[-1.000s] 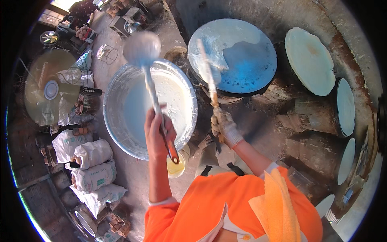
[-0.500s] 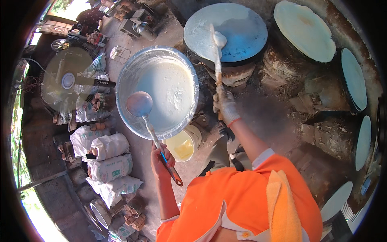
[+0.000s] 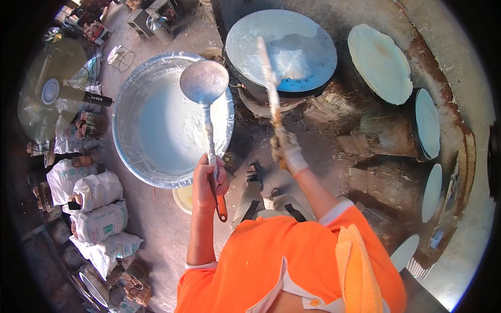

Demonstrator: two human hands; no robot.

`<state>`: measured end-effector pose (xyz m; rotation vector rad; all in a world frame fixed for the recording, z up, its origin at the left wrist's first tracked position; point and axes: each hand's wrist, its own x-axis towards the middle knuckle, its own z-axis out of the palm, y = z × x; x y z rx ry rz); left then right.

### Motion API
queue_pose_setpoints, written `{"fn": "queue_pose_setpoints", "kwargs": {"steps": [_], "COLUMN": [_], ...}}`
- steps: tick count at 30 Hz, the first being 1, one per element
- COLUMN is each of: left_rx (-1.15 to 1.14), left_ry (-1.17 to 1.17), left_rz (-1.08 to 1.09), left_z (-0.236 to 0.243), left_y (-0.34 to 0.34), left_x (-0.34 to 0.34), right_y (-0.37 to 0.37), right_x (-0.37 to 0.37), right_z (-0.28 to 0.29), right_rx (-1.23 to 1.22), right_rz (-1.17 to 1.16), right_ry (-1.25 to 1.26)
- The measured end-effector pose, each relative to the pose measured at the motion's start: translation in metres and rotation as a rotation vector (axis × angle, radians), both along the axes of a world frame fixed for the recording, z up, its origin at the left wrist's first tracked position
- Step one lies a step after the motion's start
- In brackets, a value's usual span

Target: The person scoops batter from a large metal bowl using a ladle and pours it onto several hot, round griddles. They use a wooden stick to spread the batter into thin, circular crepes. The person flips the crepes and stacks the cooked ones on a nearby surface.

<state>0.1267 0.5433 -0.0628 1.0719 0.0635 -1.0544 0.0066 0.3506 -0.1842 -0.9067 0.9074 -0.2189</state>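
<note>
My left hand (image 3: 209,180) is closed on a metal ladle (image 3: 204,81) with an orange-tipped handle; its bowl is held over the upper right of a large metal basin (image 3: 156,130) of white batter. My right hand (image 3: 286,151), in a dirty knitted glove, grips a long batter-coated stick (image 3: 268,73), angled up over a round griddle (image 3: 245,41). The griddle carries a whitish, uneven wet layer, with bare blue-lit surface near its front edge. A pale yellow bucket (image 3: 182,201) is partly hidden behind the basin and my left forearm.
More round griddles (image 3: 427,122) on blackened stoves curve along the right wall, one topped with a pale flatbread (image 3: 380,62). White sacks (image 3: 99,221), a fan (image 3: 39,91) and bundled wood (image 3: 138,292) line the left. My feet (image 3: 252,172) stand below the basin and griddle.
Since half a second ago, the ladle has risen from the basin's lower left to its upper right. The stick has shifted across the griddle, where the white lump now looks smeared wider.
</note>
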Motion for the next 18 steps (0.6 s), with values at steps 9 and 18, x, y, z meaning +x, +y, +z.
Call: {"fn": "queue_pose_setpoints", "kwargs": {"steps": [9, 18], "left_rx": [0.069, 0.157], "left_ry": [-0.030, -0.257], "left_rz": [0.071, 0.172], "left_z": [-0.001, 0.036], "left_y": [-0.035, -0.093], "left_x": [0.000, -0.067], "right_y": [-0.065, -0.107], "right_x": [-0.072, -0.077], "right_z": [0.045, 0.001], "right_rx": [0.059, -0.135], "right_rz": [-0.184, 0.338], "right_ry": [0.048, 0.107]}}
